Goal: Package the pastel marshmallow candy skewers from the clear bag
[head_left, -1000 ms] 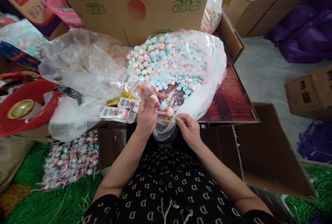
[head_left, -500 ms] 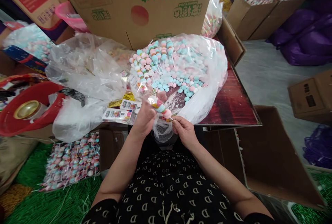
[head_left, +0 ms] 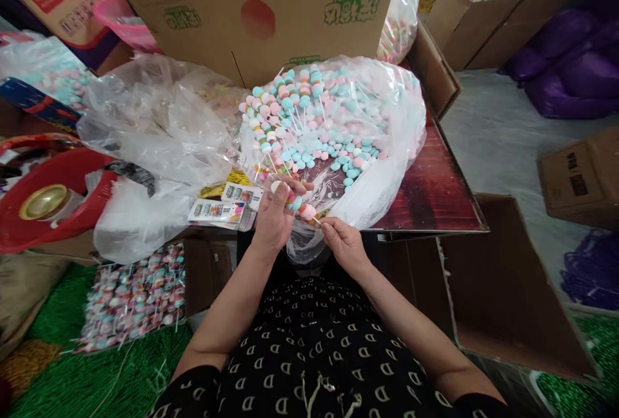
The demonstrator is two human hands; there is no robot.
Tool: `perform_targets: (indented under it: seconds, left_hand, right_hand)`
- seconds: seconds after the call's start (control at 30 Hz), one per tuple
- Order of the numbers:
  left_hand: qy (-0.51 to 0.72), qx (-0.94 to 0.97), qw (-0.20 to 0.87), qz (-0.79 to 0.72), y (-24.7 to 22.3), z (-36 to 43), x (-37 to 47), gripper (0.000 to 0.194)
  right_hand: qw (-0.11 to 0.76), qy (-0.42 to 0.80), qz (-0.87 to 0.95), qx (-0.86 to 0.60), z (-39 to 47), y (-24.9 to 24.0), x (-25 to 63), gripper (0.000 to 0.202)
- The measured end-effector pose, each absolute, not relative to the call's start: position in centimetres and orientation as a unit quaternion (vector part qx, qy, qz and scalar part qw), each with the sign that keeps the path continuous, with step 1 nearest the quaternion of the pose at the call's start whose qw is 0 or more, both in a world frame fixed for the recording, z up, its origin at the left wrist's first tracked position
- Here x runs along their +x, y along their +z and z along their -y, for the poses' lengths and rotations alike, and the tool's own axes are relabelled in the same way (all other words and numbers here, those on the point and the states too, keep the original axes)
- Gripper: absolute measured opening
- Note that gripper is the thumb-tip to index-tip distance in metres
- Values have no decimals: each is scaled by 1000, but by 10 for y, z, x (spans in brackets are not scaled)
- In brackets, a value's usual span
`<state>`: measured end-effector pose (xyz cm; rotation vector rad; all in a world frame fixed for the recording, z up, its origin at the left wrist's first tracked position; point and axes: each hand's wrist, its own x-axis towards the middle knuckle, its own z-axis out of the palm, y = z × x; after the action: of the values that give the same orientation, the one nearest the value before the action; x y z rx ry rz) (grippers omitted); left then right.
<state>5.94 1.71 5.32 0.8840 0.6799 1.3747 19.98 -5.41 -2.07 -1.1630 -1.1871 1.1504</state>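
Note:
A candy skewer [head_left: 296,201] of pink, blue and white pieces lies between my hands above the table's front edge. My left hand [head_left: 275,215] holds its candy end, thumb on the upper pieces. Its white stick is pinched in the fingertips of my right hand [head_left: 344,242]. Just beyond, loose blue and pink candies [head_left: 353,163] lie in an open clear plastic bag [head_left: 406,121]. Several finished skewers [head_left: 285,99] rest on the candies at the bag's left side. Printed cards [head_left: 220,211] are stacked left of my left hand, beside gold twist ties [head_left: 232,182].
A large cardboard box [head_left: 300,31] stands behind the bag. Crumpled plastic bags [head_left: 159,121] and a red basket [head_left: 82,211] are at the left. Below left sits a box of skewers [head_left: 138,298]; an open carton [head_left: 507,282] is at the lower right.
My left hand has opened somewhat and shifted on the skewer, so more of the candy shows. The clear wrapping seen around its top is less visible. The view has tilted slightly.

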Motion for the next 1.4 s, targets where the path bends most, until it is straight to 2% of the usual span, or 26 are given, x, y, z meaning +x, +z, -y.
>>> perform_targets:
  seconds: [0.17,0.27,0.37,0.43,0.5,0.63,0.7,0.8,0.93,1.07,1.2,1.27,1.4]
  left_hand:
    - [581,402,630,-321,47,-12,60,38]
    - [556,405,656,-310,49,-11,51,36]
    - [541,406,683,-277,58,-16,36,57]
    - [553,395,685,-261,64,-22,28,64]
    - [573,379,678,-263,68,-29,25,57]
    - [624,309,664,-272,65,-36,29,19]
    - [641,261,670,-270,61,-36,34,12]
    - [641,235,676,-276,57,-34,39,13]
    - [627,296,650,-310,59,-29,42,19]
    - [624,348,628,-307,61,-23,45,18]
    - [612,370,633,-295,59,-17,48,29]
    - [611,372,629,-304,57,-15,50,30]
    - [609,350,624,-340,47,-13,54,24]
  right_hand:
    - [519,618,413,-422,47,-14,193,51]
    - [535,655,353,-400,43,-16,187,51]
    - [536,659,360,-386,43,-19,186,49]
    - [529,655,379,-385,45,-20,188,49]
    - [517,654,393,-389,47,-20,190,50]
    - [514,661,373,-399,50,-20,193,50]
    - [517,671,353,-398,52,-20,194,50]
    - [486,707,344,-383,54,-19,199,50]
    - [425,780,319,-331,55,-15,207,45]
    - [404,825,295,-261,53,-13,211,38]
    - [379,842,306,-231,51,-17,205,41]
    - [391,819,321,-271,52,-19,199,44]
    - [488,688,368,-391,58,-22,186,45]
